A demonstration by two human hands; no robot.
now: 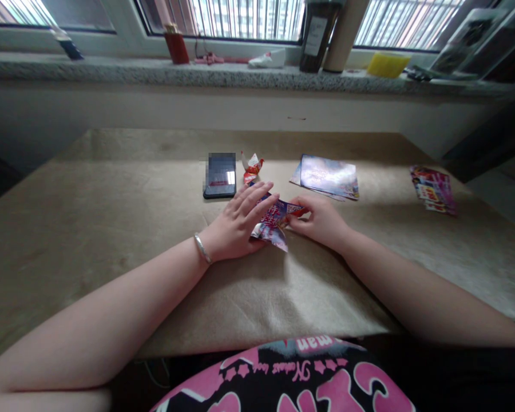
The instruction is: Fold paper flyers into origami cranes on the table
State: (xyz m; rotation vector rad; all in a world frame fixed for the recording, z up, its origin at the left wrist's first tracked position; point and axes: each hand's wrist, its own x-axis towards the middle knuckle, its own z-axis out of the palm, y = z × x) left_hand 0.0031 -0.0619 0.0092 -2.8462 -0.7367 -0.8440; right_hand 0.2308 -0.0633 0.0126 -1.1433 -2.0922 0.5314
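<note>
A colourful printed sheet of paper (271, 220), blue and purple with red lettering, is partly folded and lies on the table between my hands. My left hand (244, 220) rests across its left side with the fingers stretched out, hiding that part of the sheet. At the right edge, thumb and fingers of my right hand (315, 220) pinch a corner of the paper. Just beyond my left fingertips stands a small red and white folded paper figure (253, 166), shaped like a crane.
A phone (220, 176) lies left of the paper figure. Behind my right hand is a stack of printed sheets (328, 176), and farther right several fanned pink cards (433, 190). Along the windowsill (133, 71) stand a red bottle (177, 46), a dark container (320, 37) and a yellow sponge-like block (387, 65).
</note>
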